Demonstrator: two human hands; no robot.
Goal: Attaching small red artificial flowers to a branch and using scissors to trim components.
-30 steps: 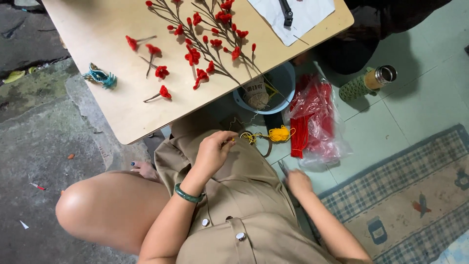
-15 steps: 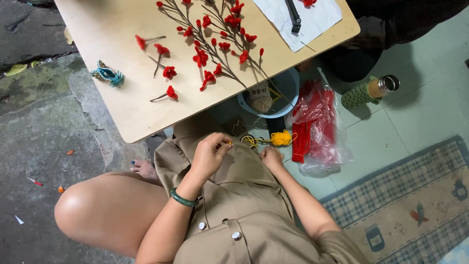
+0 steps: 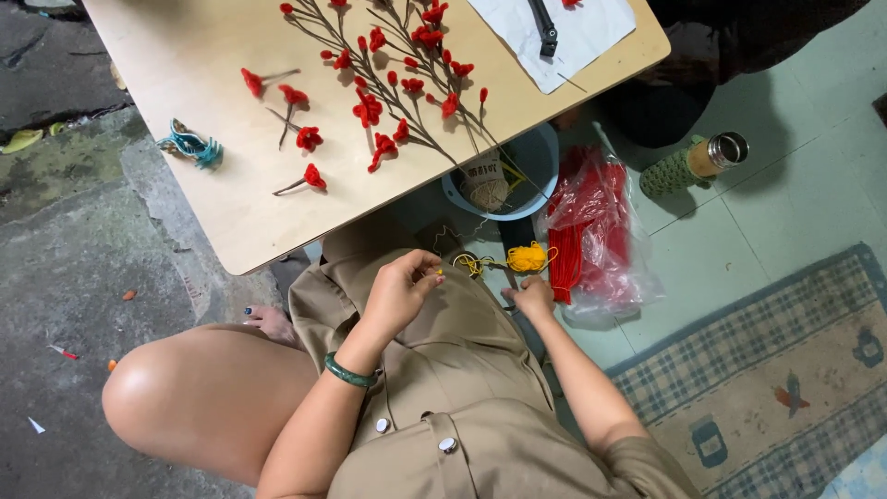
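My left hand (image 3: 399, 292), with a green bangle (image 3: 349, 371) on its wrist, hovers over my lap in the khaki dress (image 3: 462, 370). Its fingertips pinch a small yellow bit at the end of a yellow thread (image 3: 467, 264). The thread runs to a yellow yarn ball (image 3: 528, 257) on the floor. Just below that ball sits my right hand (image 3: 535, 298), fingers curled under; what it holds is hidden.
A low wooden table (image 3: 222, 212) carries red flower branches (image 3: 393, 88), loose red flowers, a teal wire bundle (image 3: 191, 146), and white paper with a black tool (image 3: 545, 26). Beneath it stand a blue bowl with twine (image 3: 499, 180), a red-filled bag (image 3: 591, 231), a flask (image 3: 693, 164) and a rug (image 3: 767, 370).
My right hand has moved from the right side of my lap up to the yellow yarn ball. The left hand stays pinched over my lap.
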